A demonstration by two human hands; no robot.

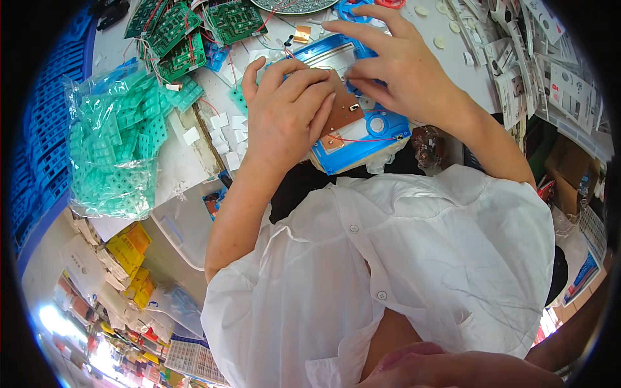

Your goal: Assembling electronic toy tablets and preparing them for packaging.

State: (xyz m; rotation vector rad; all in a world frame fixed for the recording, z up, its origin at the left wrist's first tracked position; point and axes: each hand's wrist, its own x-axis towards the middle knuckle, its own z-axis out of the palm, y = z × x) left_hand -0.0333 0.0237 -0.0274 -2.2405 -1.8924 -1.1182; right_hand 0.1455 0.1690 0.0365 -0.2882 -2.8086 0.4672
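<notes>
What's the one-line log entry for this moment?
left hand: pressing on blue plastic housing | right hand: fingertips on housing top | brown board: seated in housing | bag of green parts: left, untouched

We find the bench crowded on every side of the blue plastic housing (358, 139), which both hands cover: the left hand (288, 110) blocks its left half and the right hand (394, 64) its upper right. To the left, a bag of green plastic parts (113, 149), green circuit boards (184, 35) and scattered white pads (226, 132) close the way; to the right, packaged cards (537, 58) fill the surface. We see bare table (453, 68) only in a narrow strip just right of the right hand, and the near edge is shut off by the white shirt (401, 258).
</notes>
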